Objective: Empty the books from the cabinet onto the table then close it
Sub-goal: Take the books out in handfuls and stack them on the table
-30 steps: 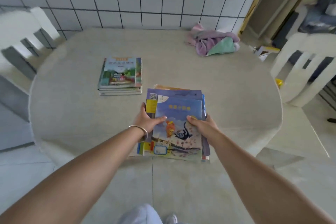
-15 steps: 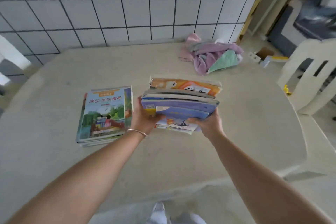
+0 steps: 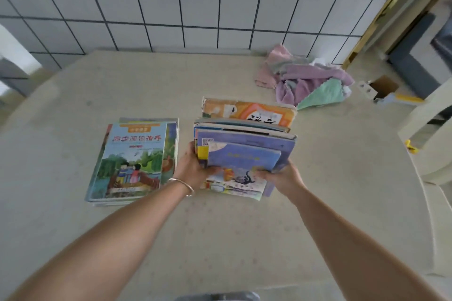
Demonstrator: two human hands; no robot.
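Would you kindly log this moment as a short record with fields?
held: stack of purple-covered picture books
left hand: grips the stack's left edge
right hand: grips its near right corner
already down: pile of green-covered textbooks, left of the stack
surface: beige table
also there: crumpled purple and green cloths, far right
cabinet: not in view

Both hands, left (image 3: 193, 166) and right (image 3: 281, 176), gripping book bundle (image 3: 244, 151) over table (image 3: 220, 239), beside book stack (image 3: 134, 161)

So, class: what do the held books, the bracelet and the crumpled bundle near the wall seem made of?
Held books: paper with glossy card covers, judging by the sheen and a worn, frayed edge. Bracelet: likely polished metal; thin and shiny. Crumpled bundle: soft cloth, seemingly fleecy, with loose folds.
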